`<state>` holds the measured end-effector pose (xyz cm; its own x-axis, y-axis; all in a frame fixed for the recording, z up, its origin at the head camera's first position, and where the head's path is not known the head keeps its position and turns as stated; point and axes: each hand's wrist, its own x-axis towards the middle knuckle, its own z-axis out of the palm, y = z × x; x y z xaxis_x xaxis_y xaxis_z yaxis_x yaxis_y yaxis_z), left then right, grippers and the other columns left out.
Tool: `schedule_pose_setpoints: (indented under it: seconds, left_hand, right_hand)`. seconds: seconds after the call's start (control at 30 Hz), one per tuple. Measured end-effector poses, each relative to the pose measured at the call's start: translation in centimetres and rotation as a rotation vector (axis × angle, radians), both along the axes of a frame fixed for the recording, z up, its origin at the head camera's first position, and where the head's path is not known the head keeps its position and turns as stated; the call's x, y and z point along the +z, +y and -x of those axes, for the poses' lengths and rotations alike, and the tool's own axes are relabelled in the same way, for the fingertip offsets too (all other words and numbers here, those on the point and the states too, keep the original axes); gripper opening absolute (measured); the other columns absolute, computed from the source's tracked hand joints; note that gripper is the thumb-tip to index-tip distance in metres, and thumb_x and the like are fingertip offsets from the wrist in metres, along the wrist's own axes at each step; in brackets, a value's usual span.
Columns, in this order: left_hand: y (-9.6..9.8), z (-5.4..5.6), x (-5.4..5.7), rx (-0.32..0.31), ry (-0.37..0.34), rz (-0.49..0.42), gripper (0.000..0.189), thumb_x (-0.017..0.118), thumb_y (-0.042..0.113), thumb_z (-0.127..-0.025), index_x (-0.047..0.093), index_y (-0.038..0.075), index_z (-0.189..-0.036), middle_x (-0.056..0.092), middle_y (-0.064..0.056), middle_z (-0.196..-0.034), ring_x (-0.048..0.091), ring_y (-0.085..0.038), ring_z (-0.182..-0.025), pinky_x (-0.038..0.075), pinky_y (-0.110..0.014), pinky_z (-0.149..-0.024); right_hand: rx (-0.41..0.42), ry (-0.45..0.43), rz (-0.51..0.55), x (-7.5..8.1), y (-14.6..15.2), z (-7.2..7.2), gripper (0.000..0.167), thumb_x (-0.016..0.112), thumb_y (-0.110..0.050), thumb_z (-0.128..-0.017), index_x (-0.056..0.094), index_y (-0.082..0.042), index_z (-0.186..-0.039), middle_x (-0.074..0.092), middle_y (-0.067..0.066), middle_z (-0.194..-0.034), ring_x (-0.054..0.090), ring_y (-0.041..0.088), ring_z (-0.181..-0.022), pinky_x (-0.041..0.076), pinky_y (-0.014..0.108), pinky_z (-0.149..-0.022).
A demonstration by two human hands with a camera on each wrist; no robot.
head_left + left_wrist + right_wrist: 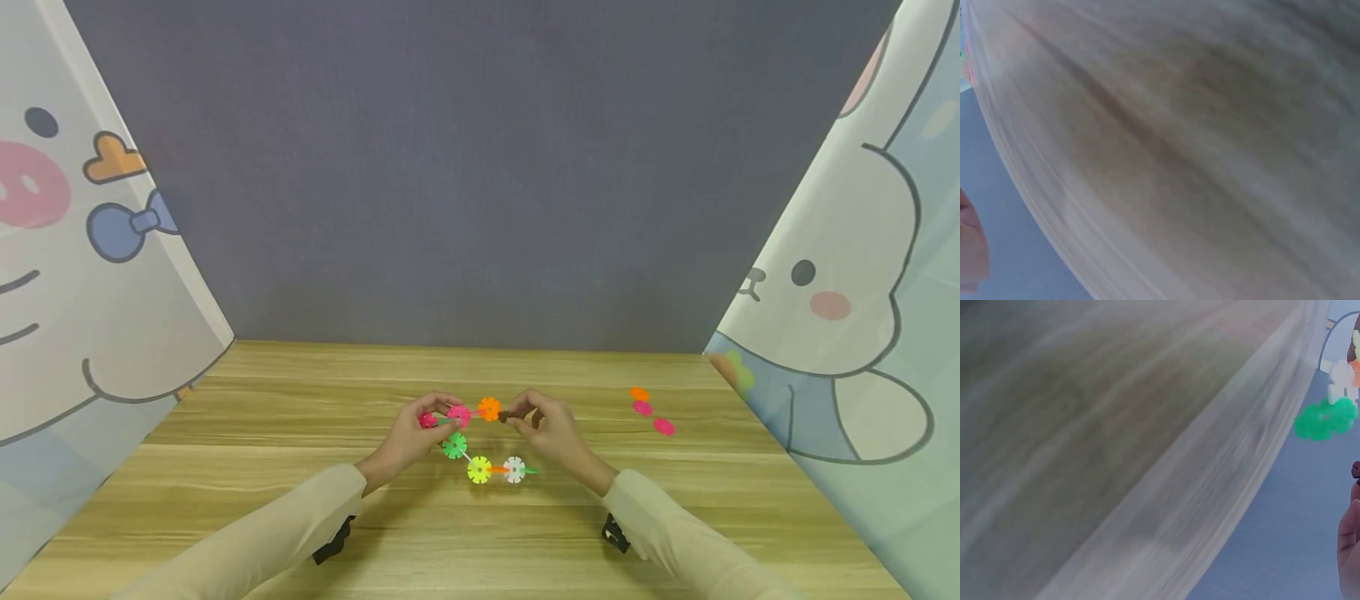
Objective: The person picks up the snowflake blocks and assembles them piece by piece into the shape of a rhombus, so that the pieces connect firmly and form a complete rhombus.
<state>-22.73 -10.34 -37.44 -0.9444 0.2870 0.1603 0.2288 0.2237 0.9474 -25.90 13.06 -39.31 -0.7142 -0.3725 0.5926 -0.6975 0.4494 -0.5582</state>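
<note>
My left hand (pixel 411 431) pinches a chain of notched plastic discs at a pink disc (pixel 459 415). To the right of that disc the chain runs on to an orange disc (pixel 490 409). My right hand (pixel 553 425) pinches a dark brown disc (pixel 505 416) at the orange disc's right edge; whether the two are locked together I cannot tell. Below the left hand hang a green disc (pixel 454 446), a yellow disc (pixel 480 470) and a white disc (pixel 514 470), with an edge-on green disc (pixel 1327 419) at the end, which shows in the right wrist view too.
Three loose discs lie on the wooden table (pixel 337 383) to the right: an orange one (pixel 640 393), a pink one (pixel 642 408) and another pink one (pixel 664 427). A grey panel (pixel 480 183) stands behind the table, with cartoon-printed panels at both sides.
</note>
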Motion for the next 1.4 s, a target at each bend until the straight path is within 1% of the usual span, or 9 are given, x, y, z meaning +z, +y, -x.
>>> schedule_pose_setpoints:
  seconds: [0.2,0.43,0.57,0.7,0.8,0.93,1.1,1.33,1.4]
  left_hand:
    - [-0.1,0.1,-0.2,-0.042,-0.014,-0.006,0.034,0.061,0.008,-0.087,0.052,-0.001,-0.118,0.061,-0.02,-0.107,0.05,-0.005,-0.054,0.035,-0.016,-0.041]
    - [-0.1,0.1,-0.1,-0.103,0.003,0.016,0.03,0.059,0.007,-0.088,0.052,0.004,-0.117,0.06,-0.021,-0.109,0.055,-0.016,-0.063,0.044,-0.025,-0.044]
    - [0.0,0.8,-1.2,-0.107,-0.013,0.013,0.031,0.059,0.006,-0.088,0.053,0.005,-0.118,0.06,-0.023,-0.111,0.055,-0.019,-0.064,0.049,-0.032,-0.049]
    - [0.0,1.6,-2.6,-0.071,0.027,0.026,0.03,0.062,0.009,-0.086,0.057,0.009,-0.116,0.06,-0.018,-0.115,0.062,-0.027,-0.084,0.053,-0.031,-0.057]
    - [0.1,1.9,-3.1,-0.058,0.071,0.039,0.028,0.064,0.011,-0.085,0.059,0.011,-0.113,0.062,-0.015,-0.112,0.063,-0.029,-0.095,0.054,-0.032,-0.062]
    - [0.2,1.9,-3.0,-0.081,0.085,0.042,0.026,0.064,0.012,-0.085,0.06,0.01,-0.111,0.063,-0.018,-0.105,0.064,-0.024,-0.087,0.055,-0.033,-0.063]
    - [0.2,2.0,-2.7,-0.114,0.111,0.083,0.028,0.062,0.01,-0.086,0.058,0.011,-0.114,0.063,-0.019,-0.103,0.063,-0.018,-0.077,0.053,-0.029,-0.061]
    - [-0.1,2.7,-2.3,-0.205,0.13,0.127,0.047,0.058,0.003,-0.087,0.046,0.011,-0.132,0.057,-0.019,-0.114,0.063,-0.02,-0.07,0.054,-0.035,-0.061]
    - [-0.1,2.8,-2.2,-0.215,0.135,0.141,0.049,0.058,0.002,-0.087,0.045,0.011,-0.133,0.057,-0.018,-0.114,0.061,-0.019,-0.065,0.053,-0.031,-0.058]
  right_hand:
    - [-0.009,0.023,0.021,0.0,-0.1,0.1,0.017,0.072,0.004,-0.072,0.062,-0.006,-0.082,0.066,0.003,-0.076,0.056,0.008,-0.066,0.046,0.019,-0.052]
    - [-0.003,0.049,0.024,0.0,-0.2,0.1,0.018,0.072,0.004,-0.072,0.061,-0.007,-0.082,0.067,0.003,-0.077,0.058,0.01,-0.067,0.046,0.019,-0.051]
    - [0.004,0.055,0.031,0.0,-0.3,0.1,0.018,0.073,0.004,-0.072,0.061,-0.007,-0.081,0.066,0.003,-0.077,0.058,0.011,-0.067,0.046,0.019,-0.051]
    - [0.014,0.048,0.032,0.0,-0.3,0.1,0.018,0.072,0.004,-0.072,0.061,-0.007,-0.082,0.066,0.003,-0.078,0.057,0.01,-0.068,0.046,0.019,-0.051]
    - [0.027,0.05,0.034,0.0,-0.3,0.1,0.017,0.072,0.004,-0.073,0.061,-0.007,-0.082,0.066,0.004,-0.077,0.057,0.011,-0.067,0.046,0.018,-0.051]
    - [0.048,0.058,0.037,0.0,-0.4,0.1,0.016,0.071,0.003,-0.074,0.062,-0.006,-0.083,0.066,0.005,-0.078,0.057,0.011,-0.067,0.046,0.019,-0.051]
    - [0.042,0.057,0.026,0.0,-0.3,0.2,0.016,0.071,0.003,-0.074,0.062,-0.007,-0.082,0.066,0.003,-0.077,0.057,0.008,-0.068,0.047,0.02,-0.051]
    - [0.04,0.06,0.007,0.0,-0.3,0.2,0.016,0.071,0.003,-0.074,0.061,-0.008,-0.081,0.065,0.001,-0.077,0.055,0.006,-0.068,0.046,0.019,-0.051]
    - [0.047,0.062,0.008,0.0,-0.4,0.1,0.015,0.071,0.002,-0.075,0.061,-0.008,-0.08,0.065,0.001,-0.077,0.055,0.006,-0.068,0.046,0.019,-0.05]
